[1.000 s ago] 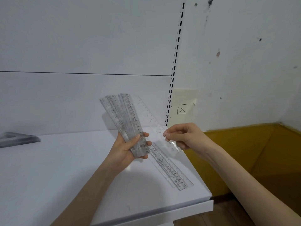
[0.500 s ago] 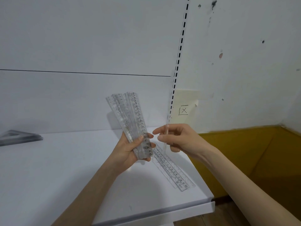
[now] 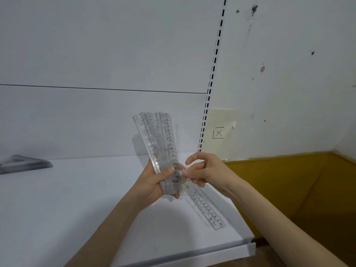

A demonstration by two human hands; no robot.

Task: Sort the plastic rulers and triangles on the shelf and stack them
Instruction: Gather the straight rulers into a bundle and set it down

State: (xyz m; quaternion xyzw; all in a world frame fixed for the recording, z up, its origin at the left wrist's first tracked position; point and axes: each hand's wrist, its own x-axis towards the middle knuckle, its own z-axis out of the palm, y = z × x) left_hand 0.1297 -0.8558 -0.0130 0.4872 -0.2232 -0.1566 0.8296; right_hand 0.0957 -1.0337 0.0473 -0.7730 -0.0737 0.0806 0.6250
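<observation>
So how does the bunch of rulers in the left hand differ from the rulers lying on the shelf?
The bunch of rulers stands upright and fanned; the shelf rulers lie flat. The bunch is gripped by the left hand, with the right hand pinching its lower end; the shelf rulers are untouched. The bunch holds many, the shelf rulers seemingly a couple. Both are clear plastic with printed scales.

Obs.: left hand [image 3: 154, 182] grips the lower end of the ruler bundle [image 3: 157, 135], thumb laid across its front face and fingers curled behind. The left forearm comes up from below-left of the bundle. The right hand [image 3: 207, 170] sits just right of the bundle's lower end, thumb and fingertips pinching its right edge, index finger curled above. The right forearm comes in from the bundle's lower right.
</observation>
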